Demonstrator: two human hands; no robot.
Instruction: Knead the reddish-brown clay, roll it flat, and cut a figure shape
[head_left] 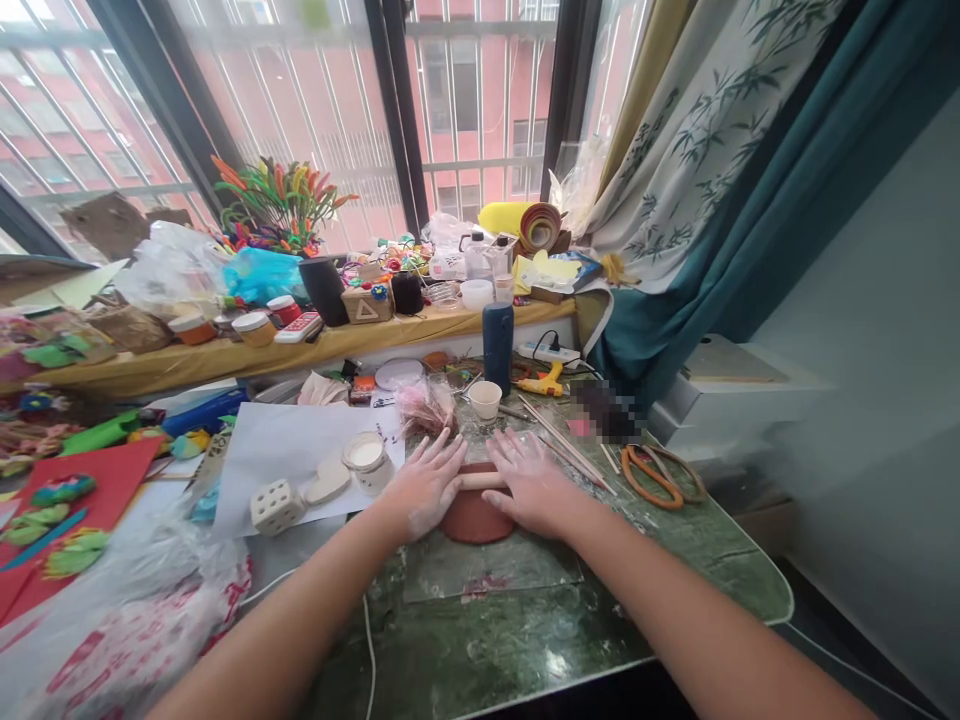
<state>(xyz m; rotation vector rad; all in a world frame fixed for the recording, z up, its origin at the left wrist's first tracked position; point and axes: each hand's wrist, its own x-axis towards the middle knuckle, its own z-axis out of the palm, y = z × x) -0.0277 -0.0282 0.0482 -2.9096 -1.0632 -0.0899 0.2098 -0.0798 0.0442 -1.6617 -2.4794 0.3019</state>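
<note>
A flat slab of reddish-brown clay [477, 525] lies on a clear sheet [517, 572] on the table. Across the slab rests a pale rolling pin [481, 481], its ends covered by my hands. My left hand [429, 482] presses on the pin's left end, fingers stretched forward and thumb along it. On the right end lies my right hand [531, 482], also flat with fingers extended. Both hands carry whitish dust. Just beyond them stand a small white cup [485, 400] and a plastic-wrapped brown lump [426, 408].
Left of my hands are a jar of white stuff [368, 460], a dotted white cube [277, 507] and a plastic bag [135, 620]. Thin sticks [566, 445], an orange loop [649, 478] and a yellow glue gun [543, 382] lie right. Behind stands a blue cylinder [497, 348].
</note>
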